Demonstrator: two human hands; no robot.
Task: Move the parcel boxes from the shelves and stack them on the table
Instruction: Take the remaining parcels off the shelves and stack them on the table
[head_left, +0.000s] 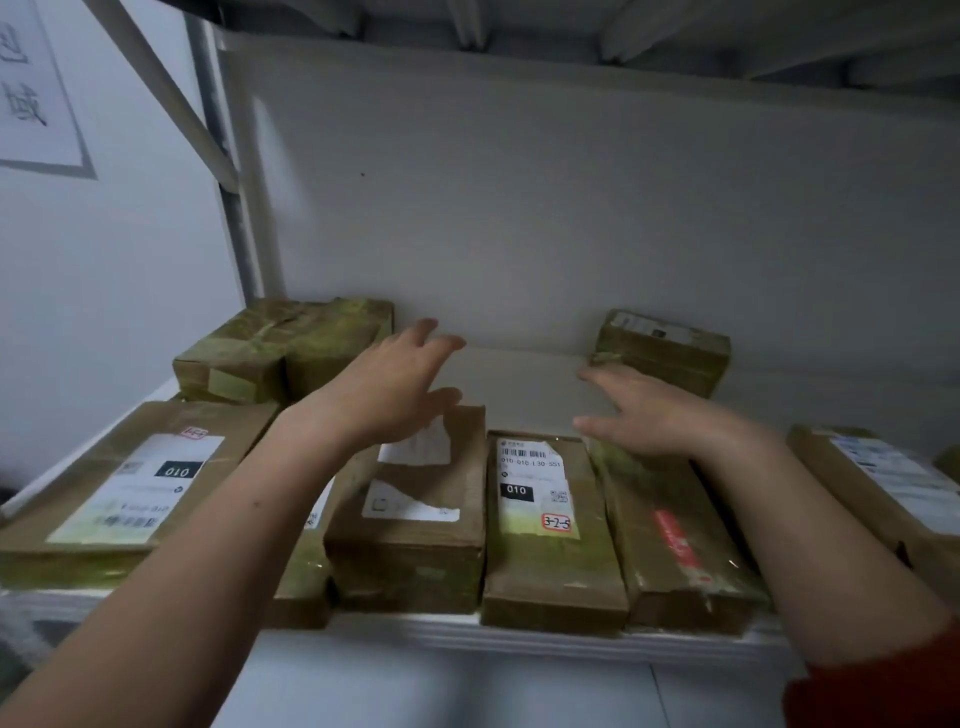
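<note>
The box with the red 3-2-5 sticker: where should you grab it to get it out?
Probably take the 3-2-5 box by its front end, coming from the shelf edge: it lies flat, lengthwise toward you, with neighbouring boxes close along both long sides.

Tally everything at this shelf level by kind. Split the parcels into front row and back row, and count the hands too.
Front-row parcel boxes: 6
Back-row parcel boxes: 2
Hands, left hand and right hand: 2
Total: 10
The brown sliver at the far right edge is too cut off to count.
</note>
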